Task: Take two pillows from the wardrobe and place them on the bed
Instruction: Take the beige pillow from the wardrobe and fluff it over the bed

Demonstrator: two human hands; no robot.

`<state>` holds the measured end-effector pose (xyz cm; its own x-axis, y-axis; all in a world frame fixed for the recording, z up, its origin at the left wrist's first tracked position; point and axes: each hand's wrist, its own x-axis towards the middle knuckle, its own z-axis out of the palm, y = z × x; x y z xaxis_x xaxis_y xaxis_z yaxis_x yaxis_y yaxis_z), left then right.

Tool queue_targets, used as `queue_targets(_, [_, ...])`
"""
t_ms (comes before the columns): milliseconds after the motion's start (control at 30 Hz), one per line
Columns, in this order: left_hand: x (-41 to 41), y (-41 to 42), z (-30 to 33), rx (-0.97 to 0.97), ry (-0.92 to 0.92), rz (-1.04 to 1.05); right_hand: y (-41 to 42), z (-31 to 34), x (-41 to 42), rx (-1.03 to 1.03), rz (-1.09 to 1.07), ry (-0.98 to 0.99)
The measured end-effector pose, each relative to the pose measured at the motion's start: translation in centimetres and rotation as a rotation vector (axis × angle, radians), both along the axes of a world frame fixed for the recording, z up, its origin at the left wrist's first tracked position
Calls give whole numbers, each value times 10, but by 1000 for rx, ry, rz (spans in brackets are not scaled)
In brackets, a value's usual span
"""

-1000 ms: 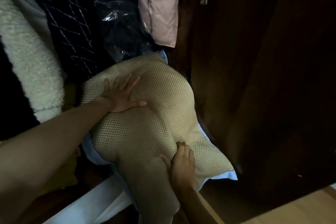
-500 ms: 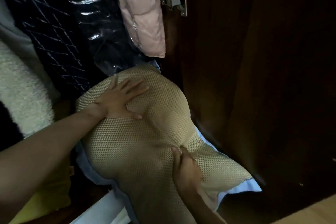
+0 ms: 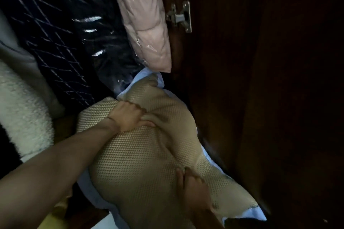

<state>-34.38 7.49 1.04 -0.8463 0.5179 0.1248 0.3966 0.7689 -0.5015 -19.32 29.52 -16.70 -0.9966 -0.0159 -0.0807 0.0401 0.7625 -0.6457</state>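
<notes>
Both my grips clamp one mesh pillow (image 3: 141, 158): left hand (image 3: 128, 117) bunching its far end, right hand (image 3: 193, 188) nearer me, its long axis running into the wardrobe (image 3: 251, 98).

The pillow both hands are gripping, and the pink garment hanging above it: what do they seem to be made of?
Pillow: tan open-weave mesh fabric, matte, shown by its regular grid of tiny holes; a smooth pale blue cloth edge shows beneath. Pink garment: quilted, padded fabric, probably synthetic, under a clear plastic cover that gives glossy, crinkled highlights.
</notes>
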Motion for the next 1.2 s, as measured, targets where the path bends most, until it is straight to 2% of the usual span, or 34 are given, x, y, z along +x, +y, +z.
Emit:
queue_targets(133, [47,35,44,-187,38,-78,16,24,25,55,1,54])
queue_targets(200, [79,53,67,-232,41,-50,27,36,42,84,32,56])
queue_targets(300, [132,69,101,-219,106,7,49,55,64,120,116,75])
queue_targets(500, [264,71,169,-247,383,-65,65,123,122,176,172,325])
queue_targets(667, [360,56,206,-185,465,-12,55,176,174,178,241,551])
queue_targets(867, [476,47,238,-124,531,249,19,230,202,220,443,674])
queue_targets(1100, [601,67,272,-163,681,516,-37,289,221,140,662,914])
queue_targets(1200, [636,91,276,-200,699,664,-53,306,231,26,774,1001])
